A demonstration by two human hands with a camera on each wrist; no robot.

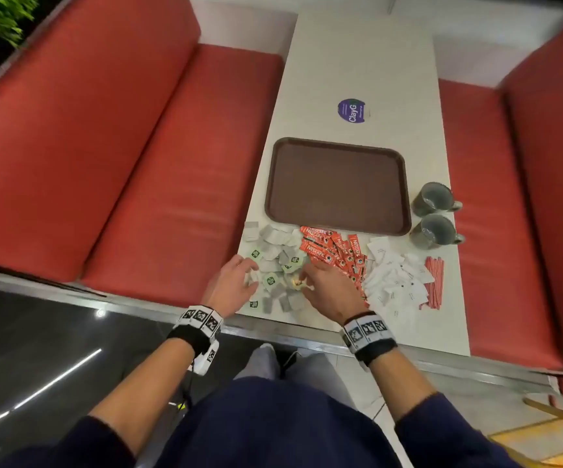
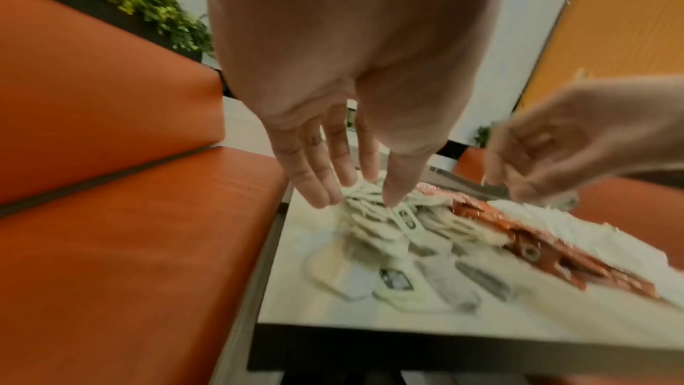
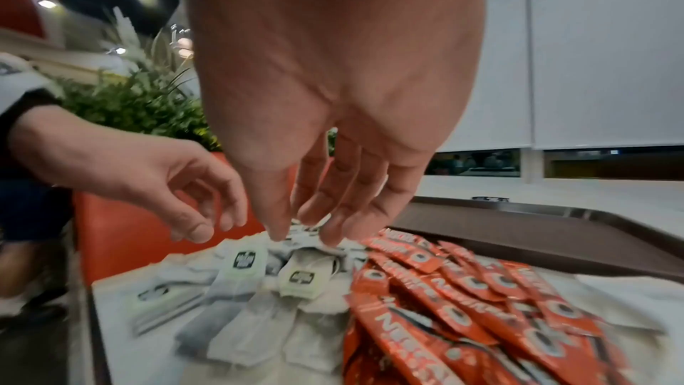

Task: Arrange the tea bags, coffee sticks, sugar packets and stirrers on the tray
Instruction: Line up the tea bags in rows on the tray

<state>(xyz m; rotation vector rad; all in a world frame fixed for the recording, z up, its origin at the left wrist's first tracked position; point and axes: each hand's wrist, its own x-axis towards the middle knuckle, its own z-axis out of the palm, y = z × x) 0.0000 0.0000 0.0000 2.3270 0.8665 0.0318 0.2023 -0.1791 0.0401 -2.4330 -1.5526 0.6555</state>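
Both hands over the tea bags, tray bare.
Tray sits mid-frame; tea bags heaped below it. Left hand spread, holding nothing; right hand fingertips touch the heap, grip unclear. Tangled strings could drag extra bags off the edge.

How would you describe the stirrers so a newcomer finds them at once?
Start at the brown tray on the white table. Four piles lie along its near side; the stirrers are the rightmost, beside the white sugar packets. They are thin red sticks lying side by side, not flat packets.
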